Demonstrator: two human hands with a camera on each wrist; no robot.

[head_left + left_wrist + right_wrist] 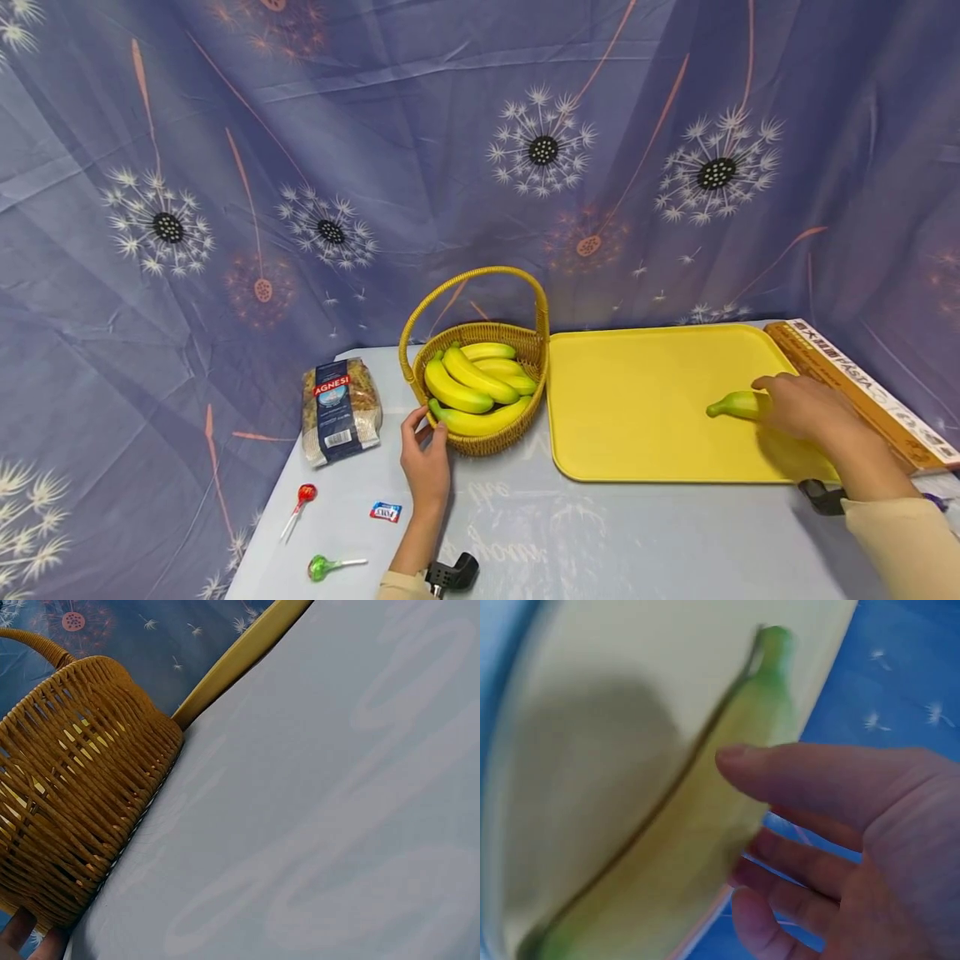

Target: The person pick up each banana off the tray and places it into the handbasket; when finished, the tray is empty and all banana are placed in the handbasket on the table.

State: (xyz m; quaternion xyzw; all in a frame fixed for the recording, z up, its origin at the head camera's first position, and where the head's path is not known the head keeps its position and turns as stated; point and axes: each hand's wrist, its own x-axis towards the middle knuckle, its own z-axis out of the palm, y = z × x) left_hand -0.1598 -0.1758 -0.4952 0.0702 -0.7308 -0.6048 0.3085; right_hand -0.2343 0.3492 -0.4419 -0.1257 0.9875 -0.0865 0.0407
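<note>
At the right end of the yellow tray (pixel 637 408), my right hand (pixel 806 408) grips a single banana (pixel 738 406), its green tip pointing left. The right wrist view shows the thumb (pixel 746 769) on one side of this banana (pixel 682 817), with the other fingers on the far side, partly hidden. A wicker basket (pixel 491 442) with an arched handle holds several bananas (pixel 457 383). My left hand (pixel 426 462) holds the basket's front left side by the rim; in the left wrist view only fingertips (pixel 19 930) show against the weave.
Left of the basket lies an Agnesi pasta bag (pixel 341 412). Nearer are a red lollipop (pixel 306 493), a green lollipop (pixel 319 568) and a small wrapped candy (pixel 386 511). A long brown-and-white box (pixel 870 392) borders the tray's right side. A patterned curtain (pixel 450 167) hangs behind.
</note>
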